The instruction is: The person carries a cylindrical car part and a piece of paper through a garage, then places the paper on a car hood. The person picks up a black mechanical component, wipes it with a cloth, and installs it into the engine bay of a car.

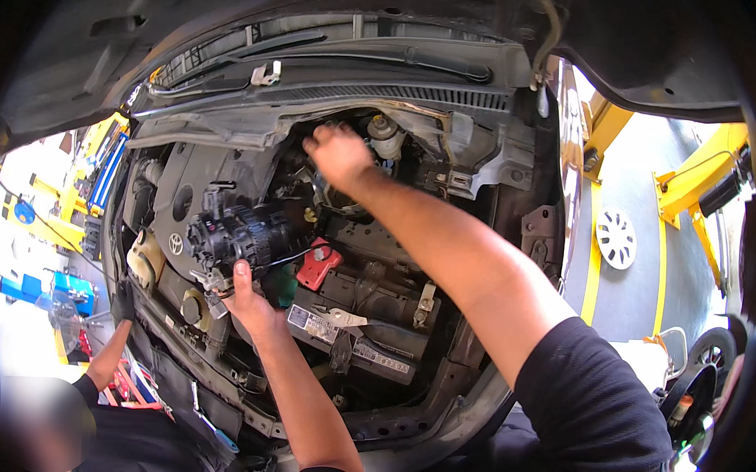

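My left hand [244, 296] is closed on the lower end of a bulky black ribbed part [249, 236] with metal fittings, its thumb upright against it. The part is held over the engine cover [185, 167]; I cannot tell its exact kind. A thin black cable runs from it toward the battery's red terminal cover [319, 265]. My right hand [339, 156] reaches across to the back of the engine bay, left of the brake fluid reservoir [385, 135]. Its fingers are bent and slightly smeared, and nothing shows in them.
Pliers [334, 315] lie on the battery [376, 302]. A white clip-like piece [267, 73] rests near the wipers. At the left, a co-worker's gloved hand [123, 302] touches the car's front edge. Yellow lift posts [701, 172] and a wheel cover [616, 238] are at the right.
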Motion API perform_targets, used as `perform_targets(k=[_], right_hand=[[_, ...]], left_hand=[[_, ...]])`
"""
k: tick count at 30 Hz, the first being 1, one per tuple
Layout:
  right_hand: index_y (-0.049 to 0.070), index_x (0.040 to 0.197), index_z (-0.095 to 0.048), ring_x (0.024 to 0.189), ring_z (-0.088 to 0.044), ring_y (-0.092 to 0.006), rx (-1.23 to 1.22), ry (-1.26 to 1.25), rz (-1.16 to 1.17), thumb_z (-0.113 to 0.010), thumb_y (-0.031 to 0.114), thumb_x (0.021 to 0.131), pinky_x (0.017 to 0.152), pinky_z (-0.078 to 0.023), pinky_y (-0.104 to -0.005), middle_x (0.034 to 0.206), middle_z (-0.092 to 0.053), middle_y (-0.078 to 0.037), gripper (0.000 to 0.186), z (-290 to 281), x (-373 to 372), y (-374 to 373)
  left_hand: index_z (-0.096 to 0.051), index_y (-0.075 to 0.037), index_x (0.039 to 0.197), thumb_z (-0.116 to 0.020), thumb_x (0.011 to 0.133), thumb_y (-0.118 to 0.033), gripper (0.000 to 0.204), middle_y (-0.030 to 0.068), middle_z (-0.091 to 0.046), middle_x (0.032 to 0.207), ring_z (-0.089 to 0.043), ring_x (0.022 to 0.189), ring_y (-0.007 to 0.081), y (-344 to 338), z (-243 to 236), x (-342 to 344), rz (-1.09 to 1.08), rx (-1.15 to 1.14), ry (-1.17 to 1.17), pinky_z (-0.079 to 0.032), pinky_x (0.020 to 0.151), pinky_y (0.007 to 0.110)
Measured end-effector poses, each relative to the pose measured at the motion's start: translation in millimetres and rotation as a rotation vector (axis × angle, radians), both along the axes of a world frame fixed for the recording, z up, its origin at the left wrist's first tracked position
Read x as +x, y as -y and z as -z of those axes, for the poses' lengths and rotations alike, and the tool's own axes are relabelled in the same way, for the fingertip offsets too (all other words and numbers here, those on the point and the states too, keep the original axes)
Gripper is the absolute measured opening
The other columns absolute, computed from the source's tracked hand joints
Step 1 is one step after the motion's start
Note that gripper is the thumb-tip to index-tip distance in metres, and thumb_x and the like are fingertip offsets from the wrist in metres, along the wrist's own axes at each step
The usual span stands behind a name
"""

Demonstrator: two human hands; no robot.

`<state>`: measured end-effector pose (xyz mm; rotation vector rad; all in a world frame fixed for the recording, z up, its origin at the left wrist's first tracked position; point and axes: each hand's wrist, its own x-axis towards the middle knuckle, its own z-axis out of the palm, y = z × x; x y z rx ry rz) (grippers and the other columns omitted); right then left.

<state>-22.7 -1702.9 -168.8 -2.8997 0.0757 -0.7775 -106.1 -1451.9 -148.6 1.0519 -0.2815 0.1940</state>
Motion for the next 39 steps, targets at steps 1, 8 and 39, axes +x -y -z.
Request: perform_targets(k=[1, 8, 39], right_hand=[[0.008, 0.111, -0.070, 0.120, -0.063, -0.0310, 0.058, -0.105, 0.012, -0.057, 0.017, 0.092, 0.097, -0.053, -0.0482, 0.123, -0.065, -0.016, 0.025, -18, -2, 7], [0.005, 0.114, -0.066, 0.122, -0.062, -0.0330, -0.004, -0.260, 0.076, -0.065, 0.004, 0.082, 0.102, -0.050, -0.0448, 0.122, -0.063, -0.015, 0.033, -32, -45, -1], [0.017, 0.096, -0.071, 0.072, -0.054, -0.0076, 2.099, 0.627, 0.295, -0.078, 0.020, 0.090, 0.060, -0.041, -0.0216, 0.088, -0.065, 0.005, 0.010, 46, -9, 88]], left_hand=[[-0.052, 0.002, 0.139, -0.072, 0.089, -0.018, 0.057, 0.0157, -0.065, 0.126, -0.068, 0.109, 0.0308, 0, 2, -4, 0.002, 0.008, 0.005, -0.057, 0.096, 0.048], [-0.052, -0.003, 0.139, -0.076, 0.083, -0.011, 0.062, 0.0080, -0.064, 0.125, -0.063, 0.112, 0.0230, -19, 15, -22, -0.045, 0.002, -0.170, -0.051, 0.101, 0.041], [-0.055, -0.001, 0.136, -0.075, 0.085, -0.016, 0.057, 0.0102, -0.066, 0.122, -0.066, 0.107, 0.0221, -16, 7, -27, 0.060, -0.223, -0.120, -0.055, 0.096, 0.040]])
